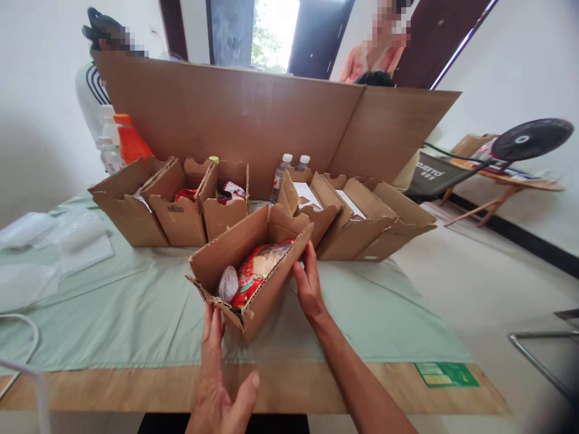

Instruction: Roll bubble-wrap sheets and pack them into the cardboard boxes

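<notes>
From my head camera, the open cardboard box sits on the green cloth in front of me, nearer to me than the row of boxes behind it. My left hand has its fingers stretched flat and its thumb spread wide, fingertips touching the box's near corner; it grips nothing. My right hand lies flat against the box's right side wall, fingers open and pressed to the cardboard rather than closed around it. Inside the box lies a red and yellow packet, with a white bag just beside it at the near end. Behind the box, past the row, two water bottles stand before a tall cardboard sheet. Left of the box, clear plastic bags lie on the cloth.
</notes>
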Available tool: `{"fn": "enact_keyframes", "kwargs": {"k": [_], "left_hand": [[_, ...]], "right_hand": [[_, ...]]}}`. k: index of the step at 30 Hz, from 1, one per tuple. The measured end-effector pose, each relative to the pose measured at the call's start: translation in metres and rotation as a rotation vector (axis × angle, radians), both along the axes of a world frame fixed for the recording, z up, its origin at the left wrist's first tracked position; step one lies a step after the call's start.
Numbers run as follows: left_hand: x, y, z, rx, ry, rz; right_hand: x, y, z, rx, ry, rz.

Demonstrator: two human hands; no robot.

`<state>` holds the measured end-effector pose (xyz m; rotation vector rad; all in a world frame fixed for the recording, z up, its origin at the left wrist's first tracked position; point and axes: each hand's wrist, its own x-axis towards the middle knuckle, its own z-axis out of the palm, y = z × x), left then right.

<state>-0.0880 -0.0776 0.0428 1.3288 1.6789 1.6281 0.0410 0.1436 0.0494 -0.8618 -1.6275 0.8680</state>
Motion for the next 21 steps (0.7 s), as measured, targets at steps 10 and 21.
{"fn": "enact_keyframes", "kwargs": {"k": [10, 21], "left_hand": [[0.042, 0.013, -0.044, 0.042, -0.032, -0.094], [0.054, 0.057, -0.033, -0.036, -0.185, -0.185]], "right_hand": [[-0.010, -0.013, -0.020, 0.209, -0.138, 0.081], [-0.006, -0.003, -0.016, -0.115, 0.174, -0.047]]}}
